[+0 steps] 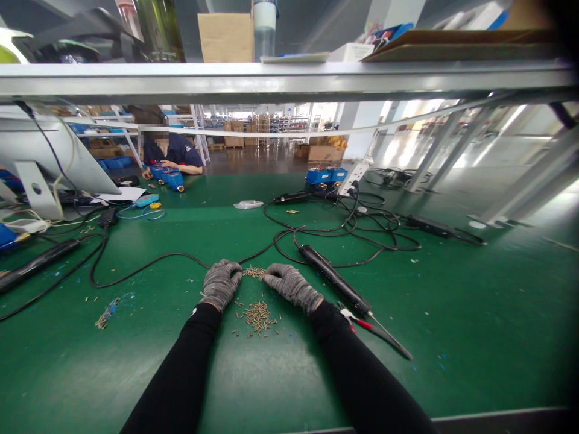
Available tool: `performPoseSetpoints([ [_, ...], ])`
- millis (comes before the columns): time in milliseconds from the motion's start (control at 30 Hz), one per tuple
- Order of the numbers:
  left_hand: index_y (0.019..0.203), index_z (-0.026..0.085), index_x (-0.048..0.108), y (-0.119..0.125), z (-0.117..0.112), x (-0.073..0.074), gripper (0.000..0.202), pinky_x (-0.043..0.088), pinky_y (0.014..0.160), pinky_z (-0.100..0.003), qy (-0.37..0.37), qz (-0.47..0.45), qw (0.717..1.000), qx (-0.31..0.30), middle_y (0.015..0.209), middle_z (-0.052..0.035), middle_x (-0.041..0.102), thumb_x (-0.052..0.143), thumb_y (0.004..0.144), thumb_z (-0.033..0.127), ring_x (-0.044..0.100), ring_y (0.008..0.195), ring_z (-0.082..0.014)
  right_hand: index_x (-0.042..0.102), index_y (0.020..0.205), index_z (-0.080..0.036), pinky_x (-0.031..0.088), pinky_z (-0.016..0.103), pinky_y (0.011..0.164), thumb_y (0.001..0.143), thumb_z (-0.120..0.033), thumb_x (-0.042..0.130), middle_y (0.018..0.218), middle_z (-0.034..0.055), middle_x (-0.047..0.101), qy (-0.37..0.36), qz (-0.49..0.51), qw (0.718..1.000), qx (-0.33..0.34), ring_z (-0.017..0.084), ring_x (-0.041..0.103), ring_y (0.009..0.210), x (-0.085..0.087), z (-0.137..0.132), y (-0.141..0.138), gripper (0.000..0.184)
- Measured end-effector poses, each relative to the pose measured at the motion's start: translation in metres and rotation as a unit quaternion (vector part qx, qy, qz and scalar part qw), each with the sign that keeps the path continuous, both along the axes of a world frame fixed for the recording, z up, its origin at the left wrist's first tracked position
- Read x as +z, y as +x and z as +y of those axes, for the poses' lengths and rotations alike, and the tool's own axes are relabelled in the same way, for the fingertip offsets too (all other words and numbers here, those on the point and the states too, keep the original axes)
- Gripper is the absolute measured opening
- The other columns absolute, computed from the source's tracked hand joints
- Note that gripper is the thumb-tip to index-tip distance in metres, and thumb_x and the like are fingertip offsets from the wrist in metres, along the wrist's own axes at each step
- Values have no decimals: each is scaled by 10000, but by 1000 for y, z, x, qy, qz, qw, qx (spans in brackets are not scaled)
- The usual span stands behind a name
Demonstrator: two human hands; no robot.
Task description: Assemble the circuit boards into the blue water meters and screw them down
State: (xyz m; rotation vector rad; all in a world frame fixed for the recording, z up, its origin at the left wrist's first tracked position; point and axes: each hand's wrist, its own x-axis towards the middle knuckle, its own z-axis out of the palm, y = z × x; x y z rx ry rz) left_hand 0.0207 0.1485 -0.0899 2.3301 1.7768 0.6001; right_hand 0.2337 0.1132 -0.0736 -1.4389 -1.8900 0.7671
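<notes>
My left hand, in a grey knitted glove, lies at the left edge of a small heap of brass-coloured screws. At the right edge of that heap is my right hand, gloved the same way. Both hands have their fingers drawn together, and whatever is between the fingertips is too small to make out. Closer to me, a second, looser pile of screws is spread on the green tabletop. A black electric screwdriver lies right of my right hand, its long bit beside red-handled pliers.
Black cables loop across the table behind my hands. A power strip stands near blue units at the back. Small parts lie at left. Across the table a person handles blue devices. A shelf spans overhead.
</notes>
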Motion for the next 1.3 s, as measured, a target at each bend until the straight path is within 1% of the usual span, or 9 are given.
performPoseSetpoints([
  [133,930,209,684,6,0,1,205,400,874,-312,6,21,1000,10,958,-81,643,521,864,316,570,948,-222,681,851,-133,442,265,677,831,-297,554,789,29,660,3,5,1000,-9,159,560,726,0,-1,0,208],
  [300,916,183,676,8,-3,5,213,395,870,-330,0,35,999,17,949,-102,646,502,868,297,578,936,-236,666,816,-148,452,255,701,831,-294,537,776,15,651,13,16,999,-31,151,559,728,-1,0,1,195],
  [567,1051,240,662,1,-3,3,263,401,892,-281,-9,0,1000,0,1029,-43,654,603,814,340,572,977,-195,668,818,-150,443,260,683,822,-275,541,775,23,653,19,8,999,-44,156,558,719,-5,3,1,179],
  [767,969,212,684,7,-1,0,207,384,917,-338,-17,-19,1000,4,984,-76,650,548,842,303,558,978,-230,663,800,-157,449,262,693,823,-274,542,773,22,657,22,0,999,-48,156,562,714,-4,2,0,170],
  [900,980,149,670,8,-3,6,252,366,956,-396,-36,-53,998,12,1012,-125,640,474,875,270,551,1013,-260,656,787,-157,453,260,701,837,-292,541,768,24,652,32,-10,998,-49,158,567,725,-5,2,0,185],
  [1000,1006,122,656,2,-11,19,298,432,885,-354,-78,-98,992,-28,983,-112,663,438,898,295,589,950,-231,657,793,-160,456,254,706,846,-292,542,770,22,655,38,-24,998,-47,156,572,724,-6,3,2,183],
  [1100,960,155,685,-5,-23,33,283,484,761,-246,-145,-137,971,-136,899,-30,702,523,861,364,628,850,-171,667,844,-171,458,249,723,838,-258,554,811,20,670,42,-45,997,-46,155,582,740,-8,4,3,143],
  [1167,950,163,699,-7,-28,37,285,491,741,-226,-169,-152,957,-178,893,-11,713,561,833,383,635,838,-163,673,878,-181,456,247,747,827,-228,565,844,19,679,45,-65,996,-44,156,590,765,-9,4,3,128],
  [1300,1028,135,675,-5,-27,29,308,479,817,-274,-150,-161,965,-140,975,-64,705,526,840,327,627,896,-189,689,915,-199,446,262,808,823,-200,576,893,29,689,46,-116,991,-47,171,604,836,-9,2,0,146],
])
